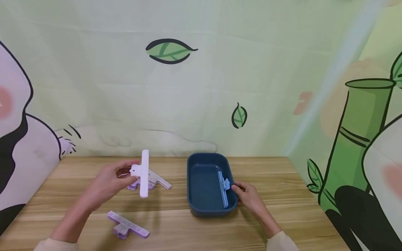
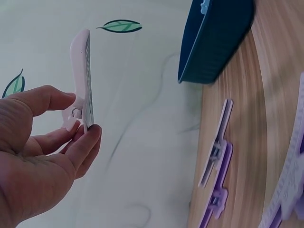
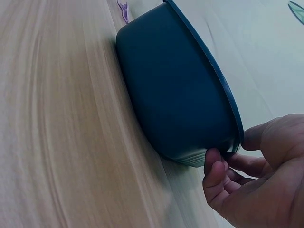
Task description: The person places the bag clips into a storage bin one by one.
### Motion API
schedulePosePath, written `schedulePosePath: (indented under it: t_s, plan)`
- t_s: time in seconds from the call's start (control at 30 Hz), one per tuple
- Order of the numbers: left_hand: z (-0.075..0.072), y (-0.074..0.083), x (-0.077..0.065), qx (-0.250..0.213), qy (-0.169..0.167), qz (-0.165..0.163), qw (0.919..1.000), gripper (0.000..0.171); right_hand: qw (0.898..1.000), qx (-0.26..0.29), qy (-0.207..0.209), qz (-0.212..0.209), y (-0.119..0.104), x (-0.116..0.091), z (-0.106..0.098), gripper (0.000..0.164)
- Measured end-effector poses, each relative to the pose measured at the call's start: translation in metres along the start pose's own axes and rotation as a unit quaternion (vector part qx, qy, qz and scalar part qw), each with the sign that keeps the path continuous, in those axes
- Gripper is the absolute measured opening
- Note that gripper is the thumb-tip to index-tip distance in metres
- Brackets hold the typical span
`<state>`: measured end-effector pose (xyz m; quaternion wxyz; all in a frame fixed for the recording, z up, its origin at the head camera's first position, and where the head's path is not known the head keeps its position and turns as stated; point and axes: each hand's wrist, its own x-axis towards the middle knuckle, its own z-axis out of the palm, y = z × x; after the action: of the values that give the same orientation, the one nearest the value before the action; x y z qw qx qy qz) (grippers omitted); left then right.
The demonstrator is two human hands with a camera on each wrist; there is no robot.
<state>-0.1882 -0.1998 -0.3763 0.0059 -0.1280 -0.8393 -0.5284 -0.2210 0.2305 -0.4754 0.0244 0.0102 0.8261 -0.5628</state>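
In the head view my left hand [image 1: 108, 181] holds a white bag clip [image 1: 144, 174] upright above the table, pinching it by its handle. The left wrist view shows the thumb and fingers of my left hand [image 2: 52, 137] on the lower part of that white clip [image 2: 81, 71]. A dark blue basin [image 1: 196, 211] stands right of centre, with a light blue clip [image 1: 223, 190] leaning inside along its right wall. My right hand [image 1: 249, 197] grips the basin's right rim, thumb over the edge and fingers beneath it, as the right wrist view of the basin [image 3: 175, 80] shows.
Behind the raised clip lie a whitish clip [image 1: 161, 179] and a purple clip [image 2: 218, 197], partly overlapping. Another purple clip [image 1: 128, 225] lies nearer the front left of the wooden table [image 1: 176, 230]. A printed cloth backdrop [image 1: 125, 87] rises at the table's back edge.
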Motion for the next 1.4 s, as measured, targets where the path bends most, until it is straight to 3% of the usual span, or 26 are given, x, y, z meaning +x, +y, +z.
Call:
schedulePosePath:
  t_s: [0.57,0.93,1.4]
  plan:
    - [0.045,0.011,0.02,-0.057,-0.047,-0.007,0.9972,0.056,0.999,-0.028,0.019,-0.013,0.002,-0.003,-0.002,0.031]
    - [0.07,0.012,0.032,-0.046,-0.052,0.017,0.9974,0.05,1.0,-0.007,0.012,-0.014,0.003,-0.001,-0.001,0.033]
    - [0.095,0.01,0.047,-0.034,-0.054,0.021,0.9977,0.046,1.0,0.002,0.012,-0.011,0.001,-0.001,0.001,0.03]
